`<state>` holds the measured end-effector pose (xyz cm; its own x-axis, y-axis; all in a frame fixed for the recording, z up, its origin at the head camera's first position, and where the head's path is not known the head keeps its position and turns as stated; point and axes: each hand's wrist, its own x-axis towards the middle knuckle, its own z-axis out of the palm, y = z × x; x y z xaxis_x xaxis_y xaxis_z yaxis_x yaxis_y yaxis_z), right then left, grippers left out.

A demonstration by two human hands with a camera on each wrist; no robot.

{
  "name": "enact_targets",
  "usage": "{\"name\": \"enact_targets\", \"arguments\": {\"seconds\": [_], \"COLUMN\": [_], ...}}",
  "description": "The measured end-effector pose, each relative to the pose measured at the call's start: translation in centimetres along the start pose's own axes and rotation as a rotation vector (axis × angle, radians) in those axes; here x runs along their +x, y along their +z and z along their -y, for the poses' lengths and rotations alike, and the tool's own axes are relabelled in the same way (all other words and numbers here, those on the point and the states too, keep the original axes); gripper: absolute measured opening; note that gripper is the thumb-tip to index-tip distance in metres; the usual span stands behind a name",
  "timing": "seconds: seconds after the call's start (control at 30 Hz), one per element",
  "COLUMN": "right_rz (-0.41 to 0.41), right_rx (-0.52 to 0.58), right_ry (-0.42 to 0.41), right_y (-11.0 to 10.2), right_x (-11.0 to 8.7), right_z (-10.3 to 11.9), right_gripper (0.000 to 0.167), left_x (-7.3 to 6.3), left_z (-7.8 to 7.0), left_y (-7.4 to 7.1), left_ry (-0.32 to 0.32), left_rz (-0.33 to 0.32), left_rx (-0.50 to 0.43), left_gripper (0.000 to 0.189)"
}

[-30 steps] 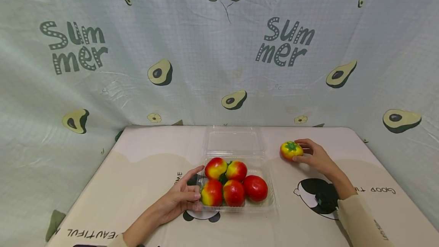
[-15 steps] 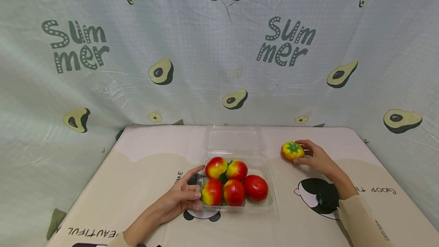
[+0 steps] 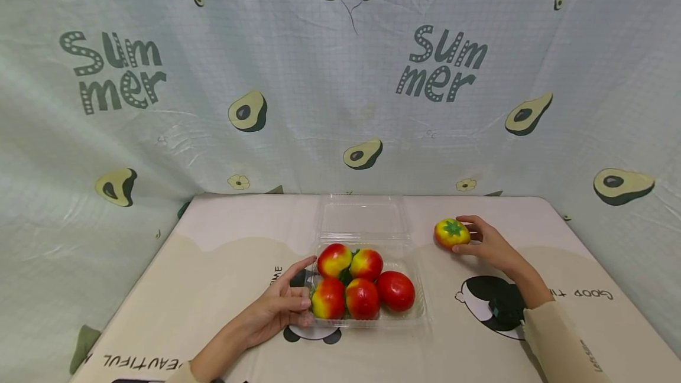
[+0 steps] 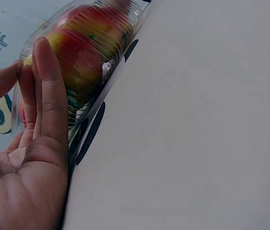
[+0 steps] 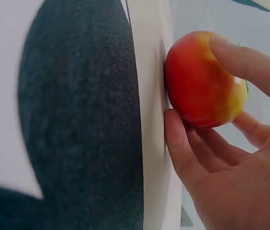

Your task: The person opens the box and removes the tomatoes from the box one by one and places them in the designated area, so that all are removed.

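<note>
A clear plastic clamshell box [image 3: 420, 312] lies on the table with several red and yellow tomatoes [image 3: 396, 292] inside. At its left side, my left hand [image 3: 276, 309] grips the wall, with the thumb at the rim and fingers along the outside, as the left wrist view shows. To the right of the box, a tomato [image 3: 451, 233] with a green star-shaped calyx rests on the table. My right hand [image 3: 492, 247] holds it from the right, thumb on its near side and fingers around the far side. In the right wrist view, the tomato [image 5: 197, 81] stays against the tabletop.
The box's clear lid [image 3: 362, 217] lies folded back behind it. A printed cloth [image 3: 298, 58] hangs behind the table and down both sides. The table cover [image 3: 223, 270] carries cartoon prints and lettering. Part of a dark object [image 3: 135, 380] shows at the bottom left edge.
</note>
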<state>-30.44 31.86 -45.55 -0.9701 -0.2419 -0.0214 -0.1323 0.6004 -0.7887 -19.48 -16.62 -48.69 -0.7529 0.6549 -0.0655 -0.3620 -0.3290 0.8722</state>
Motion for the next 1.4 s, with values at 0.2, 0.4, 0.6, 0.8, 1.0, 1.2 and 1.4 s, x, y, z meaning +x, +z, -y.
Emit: {"name": "enact_targets", "arguments": {"seconds": [0.2,0.4,0.6,0.8,1.0,1.2,1.4], "right_rz": [0.004,-0.002,0.003,0.009,0.020,0.020,0.014], "right_rx": [-0.005,-0.001,-0.004,-0.004,0.006,0.005,-0.013], "right_ry": [-0.001,-0.023,-0.019,-0.016,0.004,-0.006,-0.016], "right_y": [0.02,0.04,0.01,-0.02,-0.02,-0.03,-0.02], "right_x": [0.03,0.02,0.05,0.13,0.12,0.12,0.23], "right_z": [0.01,-0.10,-0.16,-0.10,-0.09,-0.15,-0.24], "right_gripper": [0.077,0.072,0.071,0.074,0.077,0.077,0.074], "left_x": [-0.04,0.01,0.03,0.02,0.02,0.07,0.05], "left_z": [0.04,0.01,0.02,-0.02,-0.05,-0.13,-0.11], "left_y": [0.02,0.00,0.00,0.05,0.15,0.21,0.20], "left_ry": [-0.006,-0.013,-0.007,-0.001,-0.010,-0.012,-0.010], "left_rz": [-0.008,-0.019,-0.010,-0.012,-0.016,-0.020,-0.016], "left_rx": [0.003,0.008,0.002,-0.004,-0.006,-0.004,-0.005], "left_gripper": [0.088,0.087,0.087,0.089,0.090,0.090,0.090]}}
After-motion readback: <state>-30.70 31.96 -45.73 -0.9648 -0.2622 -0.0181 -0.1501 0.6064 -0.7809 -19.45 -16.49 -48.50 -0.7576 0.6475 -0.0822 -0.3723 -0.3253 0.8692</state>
